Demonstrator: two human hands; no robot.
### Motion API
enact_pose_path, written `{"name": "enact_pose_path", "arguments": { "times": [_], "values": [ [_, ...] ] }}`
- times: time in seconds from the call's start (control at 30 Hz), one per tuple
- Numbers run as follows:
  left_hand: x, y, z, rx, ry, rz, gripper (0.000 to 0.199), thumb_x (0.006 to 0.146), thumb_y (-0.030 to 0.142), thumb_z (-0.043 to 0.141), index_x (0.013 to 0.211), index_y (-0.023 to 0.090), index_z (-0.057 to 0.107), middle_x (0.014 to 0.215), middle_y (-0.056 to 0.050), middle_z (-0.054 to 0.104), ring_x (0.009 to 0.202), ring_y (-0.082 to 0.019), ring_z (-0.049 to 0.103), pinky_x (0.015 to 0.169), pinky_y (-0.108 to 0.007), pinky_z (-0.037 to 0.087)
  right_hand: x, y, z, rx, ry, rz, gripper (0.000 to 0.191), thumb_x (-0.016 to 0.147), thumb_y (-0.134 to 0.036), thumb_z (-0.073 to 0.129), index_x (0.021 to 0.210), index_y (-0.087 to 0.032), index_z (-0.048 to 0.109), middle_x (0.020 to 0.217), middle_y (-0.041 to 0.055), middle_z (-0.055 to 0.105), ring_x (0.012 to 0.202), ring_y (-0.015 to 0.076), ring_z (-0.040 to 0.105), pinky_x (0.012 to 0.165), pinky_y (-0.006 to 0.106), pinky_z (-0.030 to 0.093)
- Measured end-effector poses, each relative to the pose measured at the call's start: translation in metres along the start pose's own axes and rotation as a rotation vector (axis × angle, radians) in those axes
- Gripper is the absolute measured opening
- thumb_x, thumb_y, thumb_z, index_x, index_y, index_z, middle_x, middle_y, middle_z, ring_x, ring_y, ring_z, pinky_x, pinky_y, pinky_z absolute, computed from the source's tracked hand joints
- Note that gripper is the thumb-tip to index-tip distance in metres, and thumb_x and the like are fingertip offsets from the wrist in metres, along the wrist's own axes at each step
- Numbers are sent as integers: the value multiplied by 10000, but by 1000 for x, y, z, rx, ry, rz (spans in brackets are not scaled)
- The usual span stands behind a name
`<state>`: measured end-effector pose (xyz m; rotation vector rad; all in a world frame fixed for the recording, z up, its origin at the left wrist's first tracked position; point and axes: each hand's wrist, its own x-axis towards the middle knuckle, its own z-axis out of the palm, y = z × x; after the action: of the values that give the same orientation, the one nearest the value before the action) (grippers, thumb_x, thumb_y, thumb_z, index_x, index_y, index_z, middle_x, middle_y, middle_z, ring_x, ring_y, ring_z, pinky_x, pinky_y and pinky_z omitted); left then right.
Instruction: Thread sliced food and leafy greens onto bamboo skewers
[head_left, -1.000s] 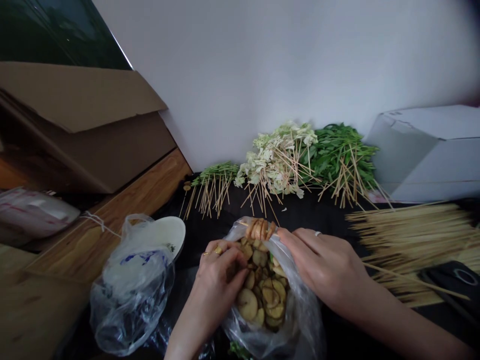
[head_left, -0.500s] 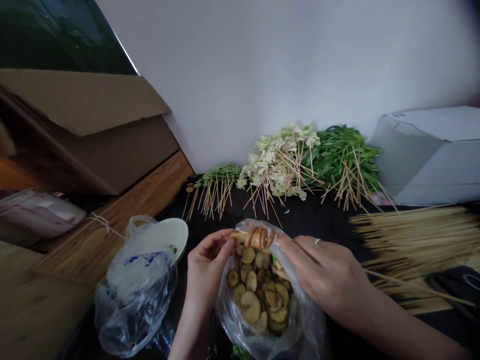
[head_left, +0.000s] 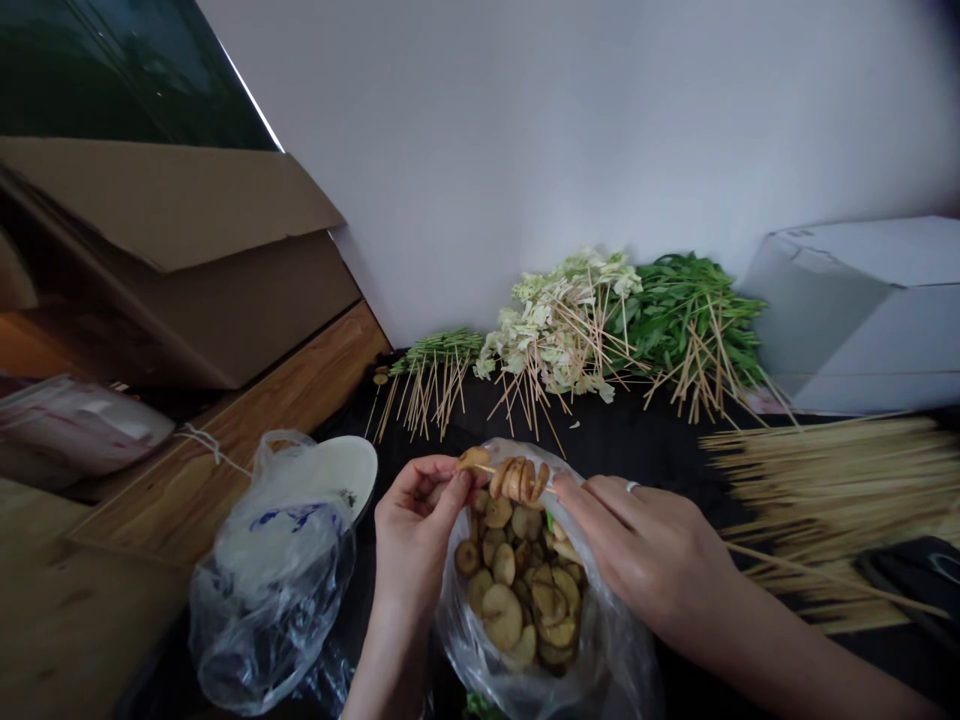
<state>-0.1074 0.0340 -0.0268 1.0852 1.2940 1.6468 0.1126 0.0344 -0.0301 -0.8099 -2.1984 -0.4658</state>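
Left hand (head_left: pixel 424 510) is narrowed to a pinch, thumb and finger closed on a single slice (head_left: pixel 472 457) at the tip of a skewer (head_left: pixel 486 468); whether the slice is pierced through cannot be told. The skewer is gripped by the right hand (head_left: pixel 656 550) behind a row of threaded slices (head_left: pixel 516 480), above the mouth of a clear bag (head_left: pixel 622 640) of loose slices (head_left: pixel 502 615). Slices are best pushed on squarely near the middle, with fingertips held off the point's line and the bag's rim left unsnagged. On the right, the skewer's tail appears to be carried over bare skewers (head_left: pixel 825 470), so swings are best limited. More room is offered ahead, where black surface (head_left: pixel 622 440) is bordered by leafy skewers (head_left: pixel 559 320).
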Motion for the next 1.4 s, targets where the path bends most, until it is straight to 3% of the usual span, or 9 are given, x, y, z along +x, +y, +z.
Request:
{"name": "enact_pose_path", "arguments": {
  "times": [0.37,0.57,0.63,0.73,0.83,1.07,1.3,1.4],
  "values": [
    [-16,3,10,156,18,98,161,727,251,846,817,186,729,784,-20,767,714,-158,737,684,-217,605,0,-3,0,-10,-12,-8,231,969,-90,507,1097,-24,688,729,56,626,568,187,544,492,350,339],
    [-12,2,5,229,-99,119,165,787,228,773,943,204,722,925,-35,774,848,-178,742,791,-269,602,3,-1,-1,-22,-13,11,235,996,-123,482,1073,-45,689,715,46,597,561,175,521,507,345,334],
    [-10,1,1,343,-151,164,201,807,226,748,1005,216,712,973,-42,756,888,-193,723,803,-306,593,3,2,-3,-15,-11,27,238,995,-104,472,1087,-38,681,720,44,583,566,170,520,520,346,337],
    [-11,-2,-4,632,-237,281,76,820,189,714,888,216,733,907,-47,698,863,-217,677,787,-362,562,3,4,-6,-2,-16,53,230,991,-86,481,1128,-40,661,735,35,568,581,165,522,540,343,344],
    [-15,-7,-3,887,-358,348,88,774,140,752,818,217,757,976,-79,681,973,-276,641,872,-448,530,3,4,-7,-3,-23,69,213,996,-93,482,1118,-67,655,730,22,552,582,164,511,537,336,338],
    [-19,-4,8,1252,-405,411,303,745,188,810,1041,224,756,1296,-166,657,1330,-439,465,988,-622,449,5,3,-7,-2,-15,55,233,999,-82,454,1108,-56,659,737,34,565,583,169,508,538,334,343],
    [-14,-3,12,1117,-480,393,141,723,96,784,755,209,707,1078,-129,728,1265,-416,522,993,-589,446,4,4,-8,3,-20,63,247,993,-69,450,1098,-59,674,726,34,561,577,170,510,527,334,334],
    [-11,-4,4,901,-389,384,130,744,99,751,742,222,711,1050,-92,733,1159,-354,589,971,-532,464,3,6,-8,19,-14,67,223,993,-89,479,1112,-53,664,734,33,557,587,169,512,538,333,341]
  ]
}}
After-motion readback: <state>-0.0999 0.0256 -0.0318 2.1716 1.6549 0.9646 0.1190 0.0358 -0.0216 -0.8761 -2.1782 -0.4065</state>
